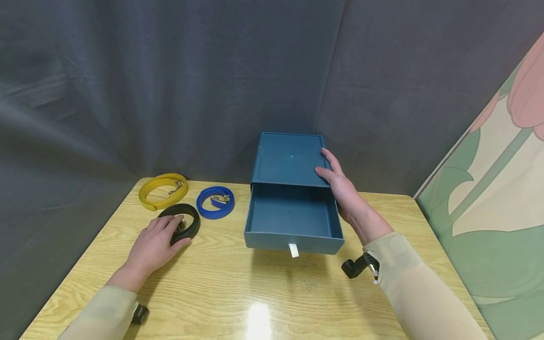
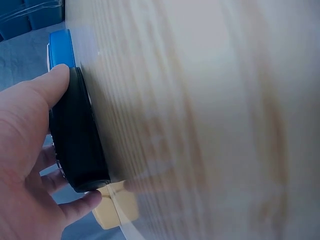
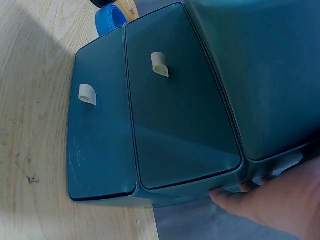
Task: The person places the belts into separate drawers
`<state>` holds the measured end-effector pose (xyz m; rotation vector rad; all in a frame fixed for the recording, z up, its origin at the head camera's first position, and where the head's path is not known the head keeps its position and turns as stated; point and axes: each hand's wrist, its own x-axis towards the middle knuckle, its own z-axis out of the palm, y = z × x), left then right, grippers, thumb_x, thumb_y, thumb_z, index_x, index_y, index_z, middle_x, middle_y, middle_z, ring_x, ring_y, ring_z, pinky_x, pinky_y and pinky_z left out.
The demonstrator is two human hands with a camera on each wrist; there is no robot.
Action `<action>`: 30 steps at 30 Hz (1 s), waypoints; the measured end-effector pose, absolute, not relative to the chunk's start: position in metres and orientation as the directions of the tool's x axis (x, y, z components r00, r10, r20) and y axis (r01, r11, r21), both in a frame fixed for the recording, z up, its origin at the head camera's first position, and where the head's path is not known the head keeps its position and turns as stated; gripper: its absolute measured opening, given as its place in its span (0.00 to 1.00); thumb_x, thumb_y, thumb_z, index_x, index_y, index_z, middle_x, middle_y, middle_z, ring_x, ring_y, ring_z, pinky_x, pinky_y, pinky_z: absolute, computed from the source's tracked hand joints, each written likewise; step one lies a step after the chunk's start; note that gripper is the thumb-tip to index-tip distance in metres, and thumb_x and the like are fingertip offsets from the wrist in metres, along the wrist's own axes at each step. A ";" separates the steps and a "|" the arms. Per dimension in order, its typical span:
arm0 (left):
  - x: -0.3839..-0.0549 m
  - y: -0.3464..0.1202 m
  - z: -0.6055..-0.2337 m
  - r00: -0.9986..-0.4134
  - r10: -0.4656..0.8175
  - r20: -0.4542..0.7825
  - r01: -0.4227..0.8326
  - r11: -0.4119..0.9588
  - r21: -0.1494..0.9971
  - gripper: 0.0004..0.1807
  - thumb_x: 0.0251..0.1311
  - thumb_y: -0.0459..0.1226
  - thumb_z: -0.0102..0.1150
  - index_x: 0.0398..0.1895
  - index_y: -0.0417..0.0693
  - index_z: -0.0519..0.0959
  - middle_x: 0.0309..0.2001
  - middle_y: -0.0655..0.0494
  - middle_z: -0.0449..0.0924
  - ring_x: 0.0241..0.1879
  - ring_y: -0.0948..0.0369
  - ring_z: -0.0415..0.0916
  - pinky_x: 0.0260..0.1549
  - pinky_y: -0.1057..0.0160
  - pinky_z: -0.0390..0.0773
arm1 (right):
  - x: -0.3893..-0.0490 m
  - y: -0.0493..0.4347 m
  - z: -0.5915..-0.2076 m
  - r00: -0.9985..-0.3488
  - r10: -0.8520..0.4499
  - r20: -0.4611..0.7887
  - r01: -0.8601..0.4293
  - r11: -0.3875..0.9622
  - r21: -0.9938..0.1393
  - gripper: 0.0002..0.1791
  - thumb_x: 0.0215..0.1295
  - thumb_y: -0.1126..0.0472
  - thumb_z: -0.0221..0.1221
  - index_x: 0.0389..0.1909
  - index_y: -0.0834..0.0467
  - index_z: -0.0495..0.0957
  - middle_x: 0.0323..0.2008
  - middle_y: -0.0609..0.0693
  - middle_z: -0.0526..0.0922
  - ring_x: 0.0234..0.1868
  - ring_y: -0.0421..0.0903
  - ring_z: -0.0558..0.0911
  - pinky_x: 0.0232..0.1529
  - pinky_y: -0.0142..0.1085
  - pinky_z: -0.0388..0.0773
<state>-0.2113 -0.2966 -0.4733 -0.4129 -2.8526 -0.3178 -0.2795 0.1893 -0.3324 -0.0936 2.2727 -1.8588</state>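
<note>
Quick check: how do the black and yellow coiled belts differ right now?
The black belt is gripped by the left hand; the yellow belt is untouched. In the head view, the black belt sits nearer, the yellow belt farther back. Both are coiled into rings.

The table (image 1: pixel 204 293) looks like smooth, shiny wood. The box (image 1: pixel 293 163) mid-frame looks like smooth, dull plastic. The black belt (image 1: pixel 196 224) at left looks smooth. The blue buckle (image 1: pixel 224 199) is shiny metal. The curtain (image 1: pixel 204 85) up top is dull cloth.
</note>
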 end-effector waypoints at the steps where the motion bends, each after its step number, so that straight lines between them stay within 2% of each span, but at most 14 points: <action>1: -0.212 -0.297 -0.473 -0.931 0.251 0.266 0.303 0.936 0.178 0.42 0.68 0.53 0.77 0.75 0.37 0.75 0.67 0.31 0.77 0.68 0.30 0.72 0.62 0.25 0.74 | -0.280 0.189 -0.332 -0.977 -0.177 -0.117 0.079 0.207 -0.975 0.37 0.89 0.42 0.44 0.88 0.21 0.38 0.90 0.42 0.29 0.87 0.60 0.39 0.80 0.75 0.44; 6: -0.212 -0.297 -0.474 -0.927 0.258 0.271 0.311 0.934 0.177 0.40 0.68 0.52 0.78 0.73 0.36 0.77 0.65 0.31 0.78 0.67 0.31 0.72 0.65 0.29 0.75 | -0.279 0.189 -0.332 -0.978 -0.175 -0.117 0.080 0.208 -0.975 0.37 0.89 0.42 0.44 0.88 0.21 0.38 0.90 0.42 0.29 0.87 0.60 0.39 0.80 0.75 0.44; 20: -0.213 -0.297 -0.475 -0.918 0.270 0.290 0.328 0.928 0.176 0.34 0.71 0.50 0.75 0.69 0.36 0.80 0.59 0.34 0.81 0.63 0.32 0.74 0.62 0.31 0.77 | -0.279 0.189 -0.332 -0.978 -0.173 -0.117 0.079 0.209 -0.975 0.37 0.89 0.41 0.44 0.88 0.19 0.38 0.90 0.42 0.29 0.87 0.63 0.41 0.79 0.76 0.47; 30: -0.209 -0.293 -0.470 -0.911 0.283 0.301 0.341 0.926 0.162 0.30 0.73 0.48 0.74 0.67 0.36 0.82 0.55 0.37 0.82 0.56 0.35 0.77 0.55 0.33 0.80 | -0.279 0.190 -0.332 -0.977 -0.171 -0.126 0.088 0.211 -0.974 0.37 0.89 0.41 0.44 0.87 0.19 0.38 0.90 0.43 0.28 0.87 0.63 0.40 0.78 0.76 0.48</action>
